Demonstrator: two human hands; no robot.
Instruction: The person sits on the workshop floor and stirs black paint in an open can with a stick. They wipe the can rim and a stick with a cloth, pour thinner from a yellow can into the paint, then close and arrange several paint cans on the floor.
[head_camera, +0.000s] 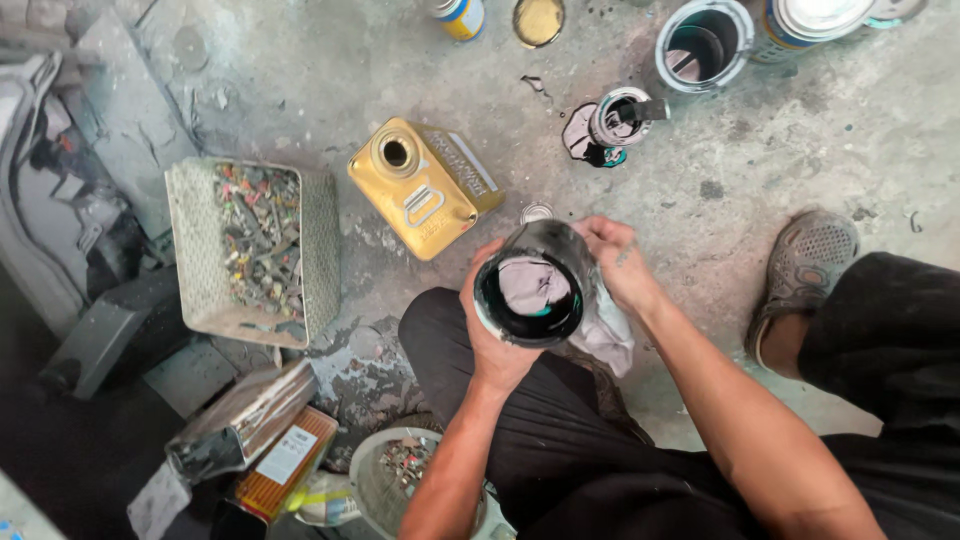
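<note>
- Left hand (497, 338) wrapped around dark paint-stained can (533, 283), fingers curled on its side, mouth tilted toward camera, held above lap.
- Right hand (617, 262) closed on the can's far side, pinching grey rag (610, 335) against it; part of the rag sits inside the can.
- Person squats on concrete floor (760, 170), grey shoe (805, 265) to the right.
- Gold rectangular tin (425, 185) lies on floor just beyond the can, cap off.
- Metal tray (255, 250) of mixed small scrap bits to the left.
- Small stained can (620, 120) and larger open paint cans (705, 45) further off.
</note>
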